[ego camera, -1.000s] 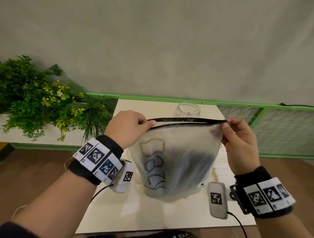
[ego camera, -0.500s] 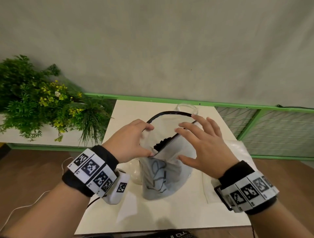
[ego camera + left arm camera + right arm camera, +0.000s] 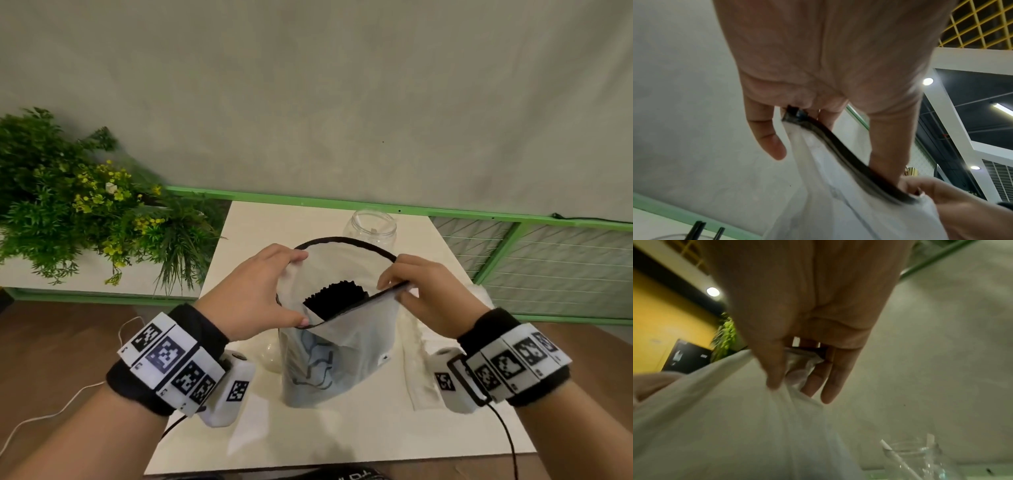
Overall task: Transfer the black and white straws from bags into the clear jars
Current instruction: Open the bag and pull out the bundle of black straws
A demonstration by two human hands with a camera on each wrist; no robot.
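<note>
Bag [image 3: 342, 359] of frosted translucent plastic with a black zip strip along the mouth, upright at table centre, mouth pulled wide into a rounded opening. Inside: bundle of black straws [image 3: 334, 298], ends up, packed tight, ridged top edge, sitting toward the near wall of the bag. Dark scrawled lettering visible through the front face, unreadable.

Left hand [image 3: 253, 294] at 9 o'clock of the mouth, thumb and fingers clamped on the zip strip; left wrist view confirms the black strip [image 3: 840, 154] running out between thumb and fingers. Right hand [image 3: 431, 294] at 3 o'clock, thumb and forefinger pinching the near lip, remaining fingers curled over the far rim; right wrist view shows film bunched and creased under the thumb [image 3: 772, 369].

Clear glass jar [image 3: 373, 228] at 12 o'clock behind the bag, round, wide-mouthed, lid off; right wrist view shows one white straw [image 3: 898, 457] leaning inside it. Second clear rounded vessel [image 3: 270, 356] at 8 o'clock, mostly hidden by the bag, contents not discernible. Second pale plastic bag [image 3: 421, 363] flat on the table at 4 o'clock, wrinkled, contents not discernible.

White matte rectangular tabletop [image 3: 274, 226]. Green metal railing [image 3: 513, 219] along the far edge, leafy green plant with yellow blossoms [image 3: 78, 205] at 10 o'clock. Black wristbands with white marker tags on both wrists.
</note>
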